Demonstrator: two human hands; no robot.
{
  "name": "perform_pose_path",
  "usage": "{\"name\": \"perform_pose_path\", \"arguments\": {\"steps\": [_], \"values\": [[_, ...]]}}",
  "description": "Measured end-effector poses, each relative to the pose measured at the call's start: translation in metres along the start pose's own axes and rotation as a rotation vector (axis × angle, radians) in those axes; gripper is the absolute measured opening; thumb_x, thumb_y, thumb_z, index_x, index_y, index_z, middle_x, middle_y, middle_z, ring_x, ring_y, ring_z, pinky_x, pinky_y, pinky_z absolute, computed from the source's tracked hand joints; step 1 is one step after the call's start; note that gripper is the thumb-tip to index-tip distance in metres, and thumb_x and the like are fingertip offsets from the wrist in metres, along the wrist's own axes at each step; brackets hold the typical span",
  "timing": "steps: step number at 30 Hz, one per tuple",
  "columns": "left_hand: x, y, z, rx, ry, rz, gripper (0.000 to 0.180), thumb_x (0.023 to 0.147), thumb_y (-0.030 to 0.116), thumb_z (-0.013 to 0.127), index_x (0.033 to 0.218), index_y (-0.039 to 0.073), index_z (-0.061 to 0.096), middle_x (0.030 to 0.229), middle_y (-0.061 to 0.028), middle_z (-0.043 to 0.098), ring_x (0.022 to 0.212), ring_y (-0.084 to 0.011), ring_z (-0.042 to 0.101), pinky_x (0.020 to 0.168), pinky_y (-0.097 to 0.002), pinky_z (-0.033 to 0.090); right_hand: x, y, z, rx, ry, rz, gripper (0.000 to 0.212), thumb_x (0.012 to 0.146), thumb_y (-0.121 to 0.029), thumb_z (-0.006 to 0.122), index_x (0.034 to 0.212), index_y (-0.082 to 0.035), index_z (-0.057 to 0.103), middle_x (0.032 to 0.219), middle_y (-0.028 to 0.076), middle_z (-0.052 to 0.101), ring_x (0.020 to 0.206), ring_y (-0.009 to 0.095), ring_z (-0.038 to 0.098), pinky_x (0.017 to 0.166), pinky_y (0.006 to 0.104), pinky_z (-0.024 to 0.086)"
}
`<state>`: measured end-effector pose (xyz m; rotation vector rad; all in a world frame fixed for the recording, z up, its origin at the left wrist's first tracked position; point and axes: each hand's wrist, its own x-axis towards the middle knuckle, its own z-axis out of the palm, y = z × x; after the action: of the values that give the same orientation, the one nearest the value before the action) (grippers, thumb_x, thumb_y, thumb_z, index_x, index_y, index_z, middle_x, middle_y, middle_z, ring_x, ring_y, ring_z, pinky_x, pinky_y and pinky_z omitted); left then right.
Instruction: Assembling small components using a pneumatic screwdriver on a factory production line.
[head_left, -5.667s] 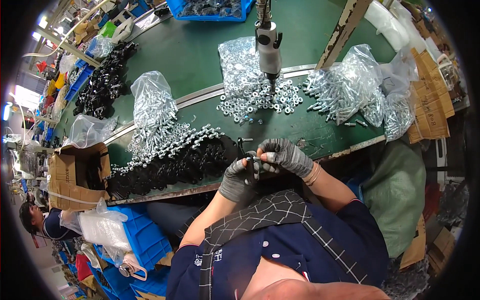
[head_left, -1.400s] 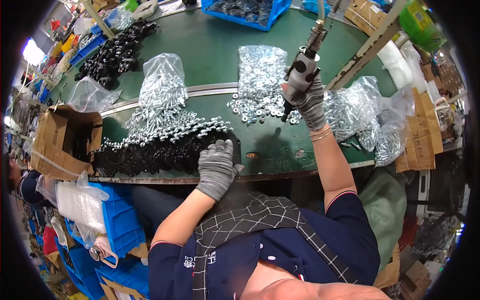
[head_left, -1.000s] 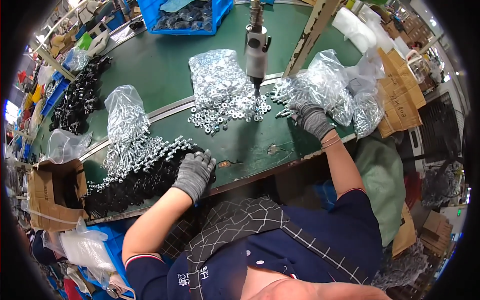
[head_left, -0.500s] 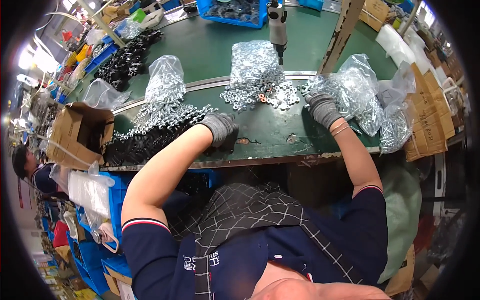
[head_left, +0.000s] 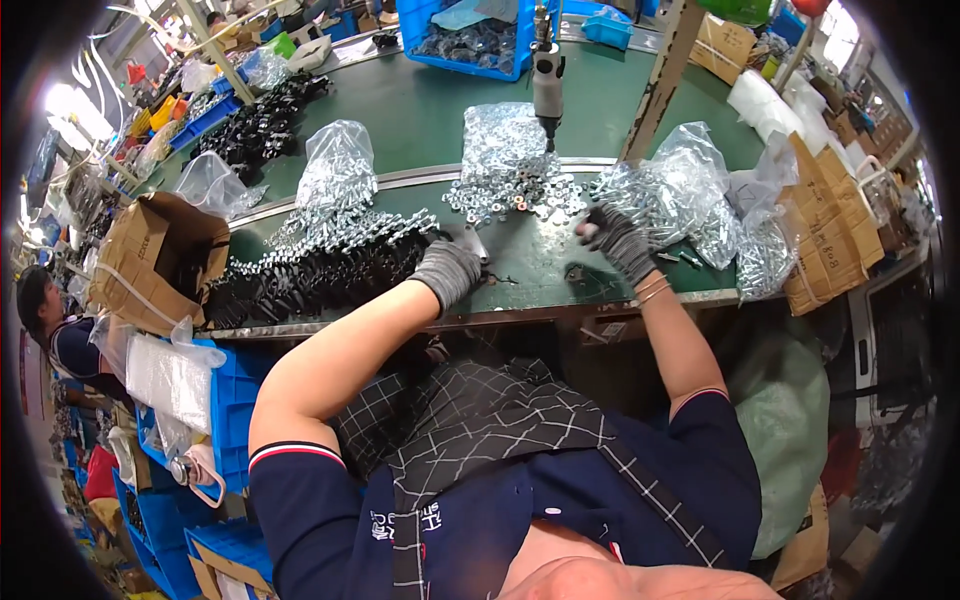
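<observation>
— What do we see changed?
— Our right hand was at the heap of metal pins a moment ago; now it's drawn back, just in front of them on the table.
— Meaning?
— We'd judge that reach into the heap finished.
— And how do our 2 hands sit?
— Our right's fingers are bent and narrow, pointing inward, blurred; we can't tell whether they pinch a pin. Our left hand curls palm-down by the right end of the row of black parts; its fingertips are unclear, so we can't tell if it holds anything.
</observation>
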<state>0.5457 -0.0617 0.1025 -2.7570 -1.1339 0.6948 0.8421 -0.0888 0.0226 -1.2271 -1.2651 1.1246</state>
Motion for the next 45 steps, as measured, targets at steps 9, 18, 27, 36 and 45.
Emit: {"name": "perform_pose_path", "arguments": {"steps": [9,18,27,36,45], "values": [[-0.020,-0.044,0.007,0.025,0.508,0.073,0.015,0.081,0.017,0.055,0.092,0.016,0.065,0.068,-0.0054,0.059,0.073,-0.0260,0.063,0.058,-0.0380,0.050,-0.010,0.008,0.038,-0.135,0.080,0.026,0.025,0.083,-0.009,0.064,0.106,-0.001,0.062,0.084,0.004,0.065,0.073,0.009,0.058,0.065,0.0231,0.048],[-0.020,-0.036,0.006,-0.251,1.144,0.203,0.021,0.073,0.009,0.063,0.092,0.019,0.065,0.059,-0.0066,0.050,0.051,-0.0252,0.051,0.042,-0.0376,0.039,-0.041,-0.010,0.085,0.009,0.059,0.028,0.023,0.086,-0.010,0.061,0.107,-0.002,0.062,0.083,0.001,0.064,0.071,0.006,0.056,0.067,0.0224,0.048],[0.016,-0.015,0.059,-0.672,1.087,0.200,0.033,0.073,0.005,0.065,0.104,0.017,0.064,0.064,-0.0060,0.057,0.052,-0.0243,0.056,0.047,-0.0315,0.045,-0.043,-0.026,0.116,0.189,0.033,0.127,0.021,0.087,-0.011,0.061,0.106,-0.002,0.062,0.082,0.002,0.064,0.070,0.006,0.057,0.065,0.0223,0.048],[0.011,0.004,0.041,-2.558,0.325,0.147,0.050,0.077,0.020,0.070,0.122,0.011,0.051,0.089,-0.0080,0.062,0.075,-0.0190,0.061,0.064,-0.0312,0.051,-0.025,-0.020,0.133,-0.130,0.212,-0.339,0.021,0.079,-0.008,0.069,0.099,-0.005,0.063,0.078,0.006,0.064,0.066,0.015,0.062,0.060,0.0266,0.049],[0.020,0.005,0.090,-2.886,-0.263,0.488,0.039,0.078,0.023,0.069,0.107,0.008,0.047,0.093,-0.0101,0.058,0.071,-0.0206,0.061,0.057,-0.0311,0.052,-0.030,-0.055,0.134,-0.595,0.143,-0.651,0.026,0.071,-0.007,0.071,0.094,-0.008,0.060,0.079,0.008,0.063,0.065,0.025,0.063,0.054,0.0314,0.049]]}}
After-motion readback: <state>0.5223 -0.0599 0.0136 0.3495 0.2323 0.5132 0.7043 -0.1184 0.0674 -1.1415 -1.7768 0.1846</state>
